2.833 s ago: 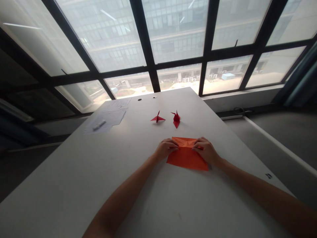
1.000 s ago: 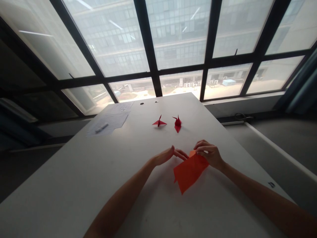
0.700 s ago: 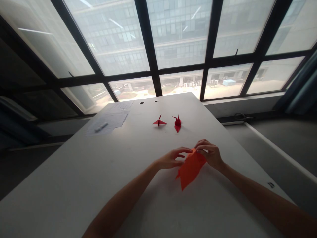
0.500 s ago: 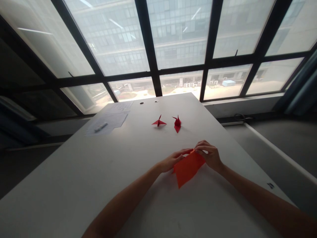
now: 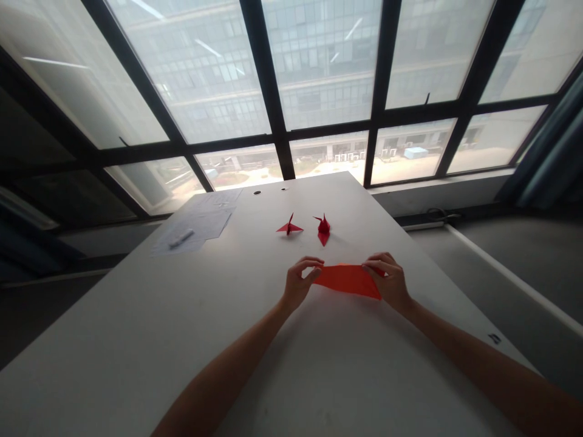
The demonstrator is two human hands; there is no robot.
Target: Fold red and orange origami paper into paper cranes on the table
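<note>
An orange sheet of paper (image 5: pixel 347 280) stretches between my two hands, its upper edge nearly level and its lower edge slanting down to the right. My left hand (image 5: pixel 300 280) pinches its left end between thumb and fingers. At the other end, my right hand (image 5: pixel 388 280) grips the upper right part, and its fingers hide that corner. Beyond the paper stand two red origami cranes: the left crane (image 5: pixel 289 228) has its wings spread, and the right crane (image 5: pixel 323 230) is narrower and turned another way.
All of this is on a white table (image 5: pixel 218 340). Printed sheets (image 5: pixel 207 221) lie at its far left with a whitish, marker-like object (image 5: pixel 181 238) on them. A small dark mark (image 5: pixel 494 338) is near the right edge. Large windows (image 5: pixel 319 67) rise behind.
My left hand has moved from the paper's upper edge to its left end. The paper has turned from a slanted, hanging position to a level strip held between both hands. The view has shifted slightly.
</note>
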